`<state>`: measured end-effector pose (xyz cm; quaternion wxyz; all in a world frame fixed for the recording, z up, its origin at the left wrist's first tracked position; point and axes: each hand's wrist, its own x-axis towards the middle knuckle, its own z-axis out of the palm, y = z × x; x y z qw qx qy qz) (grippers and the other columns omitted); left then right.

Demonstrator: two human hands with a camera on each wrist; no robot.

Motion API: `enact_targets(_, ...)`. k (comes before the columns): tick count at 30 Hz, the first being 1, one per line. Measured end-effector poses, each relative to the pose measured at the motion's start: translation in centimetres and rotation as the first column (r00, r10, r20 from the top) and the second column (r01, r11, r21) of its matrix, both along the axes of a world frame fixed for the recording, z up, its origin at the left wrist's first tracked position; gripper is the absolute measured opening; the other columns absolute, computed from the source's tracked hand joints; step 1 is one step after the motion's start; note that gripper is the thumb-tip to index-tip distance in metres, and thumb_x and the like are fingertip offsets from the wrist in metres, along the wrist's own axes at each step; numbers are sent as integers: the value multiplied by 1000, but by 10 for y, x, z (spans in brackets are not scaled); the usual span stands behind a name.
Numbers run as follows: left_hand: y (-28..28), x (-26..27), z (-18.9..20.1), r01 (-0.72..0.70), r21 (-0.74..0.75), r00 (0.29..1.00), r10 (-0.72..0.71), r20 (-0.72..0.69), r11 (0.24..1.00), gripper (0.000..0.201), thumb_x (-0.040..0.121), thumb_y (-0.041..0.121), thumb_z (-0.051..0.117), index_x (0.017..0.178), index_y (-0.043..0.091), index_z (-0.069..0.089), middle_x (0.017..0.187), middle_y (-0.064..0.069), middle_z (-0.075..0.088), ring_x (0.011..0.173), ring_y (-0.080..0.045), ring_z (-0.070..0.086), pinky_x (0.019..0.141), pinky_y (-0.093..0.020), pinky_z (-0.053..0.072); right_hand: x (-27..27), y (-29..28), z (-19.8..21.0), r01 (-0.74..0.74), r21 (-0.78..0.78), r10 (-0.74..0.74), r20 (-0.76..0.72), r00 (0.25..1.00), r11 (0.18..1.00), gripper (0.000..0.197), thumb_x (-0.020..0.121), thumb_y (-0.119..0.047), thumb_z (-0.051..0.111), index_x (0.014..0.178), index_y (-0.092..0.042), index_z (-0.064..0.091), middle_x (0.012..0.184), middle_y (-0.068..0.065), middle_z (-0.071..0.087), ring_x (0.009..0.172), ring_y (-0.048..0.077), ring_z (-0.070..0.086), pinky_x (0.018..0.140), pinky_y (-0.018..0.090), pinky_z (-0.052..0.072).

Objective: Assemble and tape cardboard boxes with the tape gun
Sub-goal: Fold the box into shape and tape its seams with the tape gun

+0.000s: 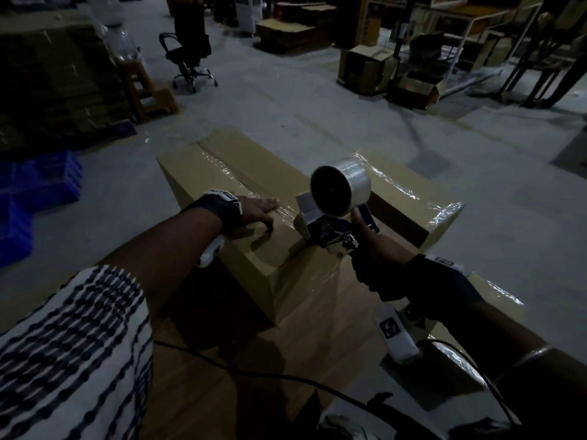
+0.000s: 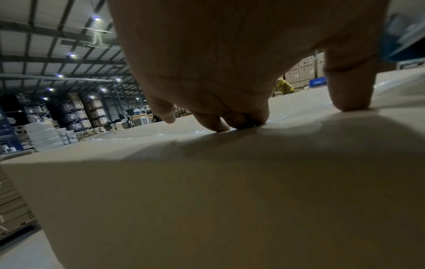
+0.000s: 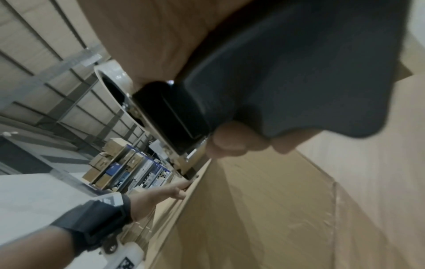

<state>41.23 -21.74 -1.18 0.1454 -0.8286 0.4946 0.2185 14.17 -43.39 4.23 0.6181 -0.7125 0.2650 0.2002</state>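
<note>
Head view: a long cardboard box (image 1: 241, 198) is seen lying on the floor (image 1: 286, 100), its long axis running away from the person and toward the left. Clear tape is laid along its closed top seam. The left hand (image 1: 254, 209) is laid flat on the box top near the near end, fingers extended. The tape gun (image 1: 330, 217) is held by its handle in the right hand (image 1: 370, 246), fingers wrapped round it; its nose is set on the near top edge of the box, roll uppermost. A second taped box (image 1: 409, 198) lies just beside, to the right.

Left wrist view: the fingertips (image 2: 214, 123) are pressed onto the taped cardboard surface.

Right wrist view: the dark handle (image 3: 287, 81) is gripped; the tape roll (image 3: 115, 80) is seen beyond it.
</note>
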Motion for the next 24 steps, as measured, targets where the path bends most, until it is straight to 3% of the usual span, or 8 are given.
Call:
enact_targets(4,-2,-9,9,43,22,999,-43,9,999,46,90,16,63,134,23,53,159,2,-9,150,-22,2,116,-28,8,-4,4,-10,26,-57,-23,61,998,998,84,62,-101,39,43,-19,48,49,4,42,38,17,36,47,26,31)
enact_targets(6,-2,-9,10,60,13,998,-60,5,998,43,90,13,63,131,20,55,161,-4,-5,150,-24,1,117,-30,8,-8,3,-13,35,-41,-32,73,997,999,84,63,-100,39,44,-19,47,49,4,41,39,17,34,48,26,30)
enact_targets(11,3,-16,14,163,-44,985,-160,64,986,39,87,15,64,126,13,58,161,-14,3,149,-30,3,119,-36,12,-30,-10,-22,58,0,-58,19,998,998,110,49,-107,45,83,-3,62,57,6,35,47,19,27,47,27,25)
enact_targets(15,2,-22,23,172,-16,979,-169,113,985,41,85,15,65,126,17,59,161,-12,6,150,-27,6,120,-37,16,-39,-4,-28,102,-73,-99,46,994,992,92,64,-98,40,71,-8,54,55,8,42,43,19,34,47,25,29)
enact_targets(17,-4,-27,31,106,61,987,-113,118,992,44,89,16,64,132,20,55,161,-5,1,150,-25,6,119,-34,16,-40,0,-35,124,-132,-113,88,990,984,87,72,-93,38,63,-7,52,53,9,48,39,17,40,44,23,33)
enact_targets(19,-12,-32,39,-50,37,996,48,69,998,52,93,23,61,143,23,44,159,4,0,149,-23,10,115,-30,16,-40,2,-42,147,-110,-135,112,985,983,95,71,-95,37,73,-3,61,55,11,52,40,19,45,45,24,37)
enact_targets(21,-16,-37,44,-214,-4,976,214,39,977,71,95,37,57,154,19,21,162,4,4,148,-21,15,113,-30,20,-38,2,-51,157,-94,-144,135,980,983,109,64,-101,38,88,2,65,58,13,54,45,22,48,48,28,40)
enact_targets(24,-18,-45,45,-359,-92,932,361,12,929,88,91,51,56,156,21,6,163,2,4,146,-22,20,112,-34,25,-31,3,-56,160,-141,-139,149,979,977,108,56,-106,37,75,-2,63,58,14,58,50,24,53,54,32,43)
